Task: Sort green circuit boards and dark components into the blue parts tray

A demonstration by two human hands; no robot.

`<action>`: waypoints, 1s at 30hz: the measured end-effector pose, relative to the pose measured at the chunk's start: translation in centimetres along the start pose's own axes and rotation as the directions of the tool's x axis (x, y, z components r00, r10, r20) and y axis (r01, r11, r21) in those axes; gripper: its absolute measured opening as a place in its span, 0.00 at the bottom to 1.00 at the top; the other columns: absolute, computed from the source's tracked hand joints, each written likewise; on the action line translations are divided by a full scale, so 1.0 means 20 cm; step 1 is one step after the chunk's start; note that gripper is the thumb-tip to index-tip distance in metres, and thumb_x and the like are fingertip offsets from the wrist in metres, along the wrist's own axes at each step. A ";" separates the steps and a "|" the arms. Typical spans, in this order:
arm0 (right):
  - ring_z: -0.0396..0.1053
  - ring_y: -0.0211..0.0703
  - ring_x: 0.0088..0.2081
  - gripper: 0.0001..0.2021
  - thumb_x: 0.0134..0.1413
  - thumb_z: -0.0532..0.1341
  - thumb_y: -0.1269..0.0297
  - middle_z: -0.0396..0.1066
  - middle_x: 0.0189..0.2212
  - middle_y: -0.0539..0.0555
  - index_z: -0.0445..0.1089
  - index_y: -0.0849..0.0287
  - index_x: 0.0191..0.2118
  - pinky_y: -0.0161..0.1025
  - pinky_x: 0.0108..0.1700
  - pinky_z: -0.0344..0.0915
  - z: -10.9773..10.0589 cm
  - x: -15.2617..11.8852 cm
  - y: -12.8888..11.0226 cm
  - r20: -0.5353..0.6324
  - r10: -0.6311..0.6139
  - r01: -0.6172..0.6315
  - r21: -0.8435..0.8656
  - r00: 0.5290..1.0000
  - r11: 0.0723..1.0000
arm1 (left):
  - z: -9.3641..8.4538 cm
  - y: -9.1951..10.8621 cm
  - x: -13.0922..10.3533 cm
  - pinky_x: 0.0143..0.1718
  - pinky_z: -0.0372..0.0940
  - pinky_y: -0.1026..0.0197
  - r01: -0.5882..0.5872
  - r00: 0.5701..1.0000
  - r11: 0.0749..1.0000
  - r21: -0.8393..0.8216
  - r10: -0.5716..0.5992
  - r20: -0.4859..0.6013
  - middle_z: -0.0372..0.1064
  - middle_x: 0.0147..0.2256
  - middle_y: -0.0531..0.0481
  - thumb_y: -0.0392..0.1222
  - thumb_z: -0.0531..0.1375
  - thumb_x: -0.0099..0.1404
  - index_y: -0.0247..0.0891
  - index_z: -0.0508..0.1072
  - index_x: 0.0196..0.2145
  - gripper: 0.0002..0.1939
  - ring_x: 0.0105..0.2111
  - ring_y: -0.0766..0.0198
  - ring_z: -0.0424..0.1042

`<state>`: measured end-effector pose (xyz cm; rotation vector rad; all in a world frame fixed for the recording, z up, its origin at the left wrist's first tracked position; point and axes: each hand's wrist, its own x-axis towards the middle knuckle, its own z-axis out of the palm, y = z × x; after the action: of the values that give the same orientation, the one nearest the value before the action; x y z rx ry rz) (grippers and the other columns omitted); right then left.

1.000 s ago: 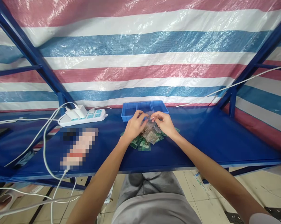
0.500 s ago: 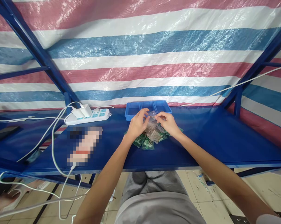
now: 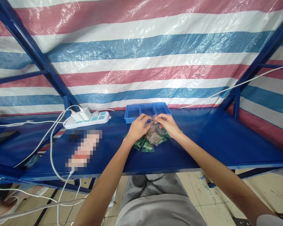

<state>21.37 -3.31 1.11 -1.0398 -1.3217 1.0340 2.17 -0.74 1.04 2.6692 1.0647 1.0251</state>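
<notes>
Close together above a pile of small packets, my left hand [image 3: 139, 126] and my right hand [image 3: 167, 124] both pinch a small clear plastic bag [image 3: 153, 118]. What the bag contains is too small to make out. Beneath the hands lies the pile of packets [image 3: 153, 138], some with green contents and some with greyish-brown ones, each in clear plastic. My fingers partly cover the pile. Just behind my hands stands a blue tray [image 3: 130, 120] with three compartments.
A white power strip [image 3: 89, 122] with plugged-in adapters lies on the blue table [image 3: 207, 141], left of the tray. A blurred-out object [image 3: 86, 149] with a cable lies nearer the front. White cables [image 3: 52, 147] hang over the left side. Striped sheeting [image 3: 146, 72] covers the back.
The clear bag has been lowered slightly and shows less between my fingers. Both hands have come a little closer together at its top. The camera view has shifted slightly.
</notes>
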 end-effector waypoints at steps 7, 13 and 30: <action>0.61 0.37 0.21 0.17 0.49 0.67 0.46 0.71 0.23 0.51 0.72 0.57 0.30 0.34 0.20 0.53 -0.13 0.06 0.02 -0.182 -0.024 0.001 -0.121 0.983 0.993 | 0.00 -0.03 0.00 0.41 0.70 0.59 0.073 0.996 0.997 0.013 -0.072 -0.051 0.69 0.46 0.46 0.42 0.53 0.73 0.40 0.70 0.51 0.12 0.42 0.60 0.74; 0.73 0.42 0.25 0.18 0.49 0.67 0.48 0.78 0.30 0.58 0.72 0.59 0.33 0.32 0.18 0.54 -0.21 0.09 0.03 -0.207 -0.014 0.002 -0.056 0.978 0.998 | -0.01 -0.04 0.00 0.40 0.70 0.57 0.100 0.993 0.995 0.028 -0.098 -0.061 0.69 0.46 0.45 0.41 0.53 0.73 0.41 0.70 0.50 0.12 0.36 0.61 0.74; 0.73 0.43 0.27 0.12 0.58 0.58 0.59 0.79 0.31 0.55 0.76 0.59 0.39 0.41 0.37 0.69 -0.35 0.18 0.07 -0.155 -0.172 0.064 -0.533 0.973 0.844 | -0.01 -0.05 -0.01 0.39 0.70 0.57 0.152 0.987 0.988 0.030 -0.151 -0.046 0.69 0.46 0.45 0.42 0.52 0.73 0.42 0.70 0.51 0.13 0.38 0.59 0.75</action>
<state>28.31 0.47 0.63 -1.4068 -1.5196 0.4561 1.46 -0.11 0.75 2.5546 1.2819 1.0492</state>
